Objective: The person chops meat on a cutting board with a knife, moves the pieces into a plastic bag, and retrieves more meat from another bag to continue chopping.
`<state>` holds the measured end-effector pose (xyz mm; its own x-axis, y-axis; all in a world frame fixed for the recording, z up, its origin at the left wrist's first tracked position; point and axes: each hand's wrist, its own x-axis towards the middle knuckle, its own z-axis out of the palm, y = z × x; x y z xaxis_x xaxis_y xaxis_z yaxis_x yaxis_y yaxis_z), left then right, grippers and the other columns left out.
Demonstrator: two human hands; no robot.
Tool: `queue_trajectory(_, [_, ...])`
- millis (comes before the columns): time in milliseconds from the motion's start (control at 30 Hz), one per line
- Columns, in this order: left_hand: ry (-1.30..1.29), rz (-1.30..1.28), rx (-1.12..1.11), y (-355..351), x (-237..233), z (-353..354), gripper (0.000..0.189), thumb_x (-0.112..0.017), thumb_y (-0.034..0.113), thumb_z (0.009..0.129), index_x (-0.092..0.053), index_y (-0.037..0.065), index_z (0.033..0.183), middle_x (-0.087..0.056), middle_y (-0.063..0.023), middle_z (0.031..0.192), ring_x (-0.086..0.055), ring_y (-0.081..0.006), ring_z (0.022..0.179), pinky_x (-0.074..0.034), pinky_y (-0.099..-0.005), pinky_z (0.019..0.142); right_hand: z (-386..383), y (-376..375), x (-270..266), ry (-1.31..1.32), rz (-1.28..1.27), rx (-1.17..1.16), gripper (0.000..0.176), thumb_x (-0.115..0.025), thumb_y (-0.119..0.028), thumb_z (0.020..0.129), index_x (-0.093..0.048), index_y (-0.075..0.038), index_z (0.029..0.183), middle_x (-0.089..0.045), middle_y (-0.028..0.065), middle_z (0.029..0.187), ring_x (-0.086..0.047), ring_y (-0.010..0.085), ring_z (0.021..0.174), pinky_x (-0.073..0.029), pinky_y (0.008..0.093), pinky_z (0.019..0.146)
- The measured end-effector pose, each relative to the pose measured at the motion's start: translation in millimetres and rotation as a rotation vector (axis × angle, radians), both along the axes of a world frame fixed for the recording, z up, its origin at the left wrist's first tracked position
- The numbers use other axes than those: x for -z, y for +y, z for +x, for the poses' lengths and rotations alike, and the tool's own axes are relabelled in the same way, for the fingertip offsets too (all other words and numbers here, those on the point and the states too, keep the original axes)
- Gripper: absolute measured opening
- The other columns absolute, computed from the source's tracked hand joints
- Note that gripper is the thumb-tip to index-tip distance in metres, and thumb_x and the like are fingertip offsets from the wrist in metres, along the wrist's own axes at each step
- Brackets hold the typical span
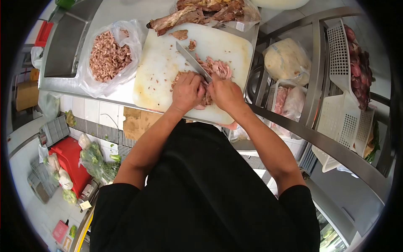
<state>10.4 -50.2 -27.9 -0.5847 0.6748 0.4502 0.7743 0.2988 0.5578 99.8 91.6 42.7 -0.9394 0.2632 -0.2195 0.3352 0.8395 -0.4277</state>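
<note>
My right hand [226, 93] is closed round the handle of a kitchen knife [191, 59], whose blade points away and to the left over the white cutting board [153, 84]. My left hand [187, 91] presses down with curled fingers on a piece of meat [205, 97], just left of the blade. Part of that meat is hidden under the fingers. Sliced meat [216, 68] lies in a pile beyond my right hand. Chopped bits are scattered on the board, with a larger scrap [179, 35] near its far edge.
Left of the board stands a plastic bag of diced meat [110, 56], with a metal sink [65, 50] beyond. Large cooked meat pieces [201, 14] lie at the back. A metal rack [310, 75] on the right holds bagged food [286, 61] and white baskets [340, 56].
</note>
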Motion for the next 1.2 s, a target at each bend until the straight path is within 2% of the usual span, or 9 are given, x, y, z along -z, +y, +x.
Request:
queue_trajectory(100, [0.001, 0.032, -0.005, -0.6, -0.5, -0.8, 0.018, -0.069, 0.006, 0.077, -0.063, 0.005, 0.093, -0.062, -0.0121, 0.096, -0.061, -0.0326, 0.088, -0.052, -0.0430, 0.080, 28.3, 7.5, -38.3, 0.033, -0.023, 0.027, 0.021, -0.056, -0.019, 0.097, -0.057, 0.001, 0.105, -0.067, 0.0268, 0.072, -0.067, 0.0483, 0.070, -0.053, 0.0588, 0.066])
queue_trajectory(200, [0.004, 0.026, -0.007, -1.3, 3.3, -1.6, 0.018, -0.070, 0.005, 0.077, -0.063, 0.005, 0.093, -0.062, -0.0122, 0.096, -0.061, -0.0327, 0.088, -0.052, -0.0424, 0.079, 64.9, 6.3, -77.3, -0.139, -0.084, 0.001, 0.019, -0.056, -0.018, 0.097, -0.057, 0.000, 0.105, -0.066, 0.0272, 0.071, -0.067, 0.0483, 0.070, -0.053, 0.0585, 0.065])
queue_trajectory(300, [0.006, 0.007, -0.014, 0.4, 3.2, -1.7, 0.017, -0.070, 0.005, 0.077, -0.063, 0.004, 0.092, -0.062, -0.0123, 0.096, -0.061, -0.0329, 0.088, -0.052, -0.0423, 0.079, 71.2, 2.9, -57.4, -0.323, -0.062, 0.029, 0.021, -0.054, -0.017, 0.097, -0.059, 0.003, 0.103, -0.069, 0.0275, 0.074, -0.071, 0.0468, 0.073, -0.057, 0.0566, 0.068])
queue_trajectory(367, [0.010, 0.006, -0.017, -0.5, 3.5, 0.1, 0.016, -0.070, 0.005, 0.077, -0.063, 0.004, 0.092, -0.062, -0.0123, 0.096, -0.061, -0.0330, 0.088, -0.052, -0.0426, 0.080, 48.6, -4.7, -15.7, -0.176, -0.019, 0.043, 0.022, -0.054, -0.017, 0.097, -0.059, 0.004, 0.102, -0.069, 0.0277, 0.075, -0.071, 0.0466, 0.073, -0.057, 0.0573, 0.068])
queue_trajectory(567, [-0.011, 0.013, 0.017, -3.0, 1.5, -0.3, 0.016, -0.067, 0.004, 0.080, -0.064, 0.004, 0.096, -0.063, -0.0138, 0.097, -0.060, -0.0356, 0.089, -0.051, -0.0450, 0.080, 13.7, -0.1, -0.4, -0.005, -0.007, 0.020, 0.022, -0.056, -0.018, 0.097, -0.059, 0.003, 0.102, -0.069, 0.0278, 0.075, -0.071, 0.0467, 0.070, -0.057, 0.0570, 0.067])
queue_trajectory(667, [-0.017, 0.127, 0.006, -7.0, -7.3, -1.1, 0.022, -0.069, 0.006, 0.077, -0.064, 0.005, 0.098, -0.062, -0.0136, 0.102, -0.061, -0.0349, 0.097, -0.050, -0.0466, 0.087, 29.0, -1.9, -29.8, -0.080, -0.027, 0.087, 0.021, -0.056, -0.019, 0.097, -0.059, 0.002, 0.102, -0.069, 0.0277, 0.074, -0.070, 0.0472, 0.070, -0.056, 0.0574, 0.067])
queue_trajectory(867, [0.021, 0.025, 0.016, -11.4, -3.3, 4.0, 0.024, -0.068, 0.006, 0.077, -0.062, 0.004, 0.100, -0.059, -0.0145, 0.111, -0.058, -0.0355, 0.104, -0.047, -0.0480, 0.090, 81.1, 0.1, -90.3, -0.264, -0.075, 0.057, 0.023, -0.057, -0.022, 0.099, -0.058, 0.001, 0.102, -0.067, 0.0294, 0.074, -0.067, 0.0499, 0.073, -0.052, 0.0597, 0.069])
queue_trajectory(1067, [0.006, 0.004, -0.032, -7.4, 4.0, 4.6, 0.022, -0.069, 0.007, 0.077, -0.062, 0.004, 0.098, -0.060, -0.0145, 0.105, -0.058, -0.0363, 0.098, -0.047, -0.0480, 0.088, 39.8, -14.3, -4.8, -0.151, -0.012, 0.075, 0.022, -0.054, -0.019, 0.099, -0.058, 0.003, 0.101, -0.070, 0.0282, 0.077, -0.071, 0.0470, 0.074, -0.057, 0.0567, 0.070])
queue_trajectory(1200, [0.000, -0.015, -0.013, -8.5, 4.4, 7.6, 0.022, -0.069, 0.007, 0.077, -0.062, 0.005, 0.097, -0.060, -0.0146, 0.102, -0.058, -0.0361, 0.096, -0.048, -0.0471, 0.087, 5.4, -12.7, 6.9, -0.005, -0.030, 0.042, 0.024, -0.053, -0.020, 0.101, -0.058, 0.004, 0.103, -0.068, 0.0278, 0.076, -0.068, 0.0489, 0.072, -0.054, 0.0583, 0.069])
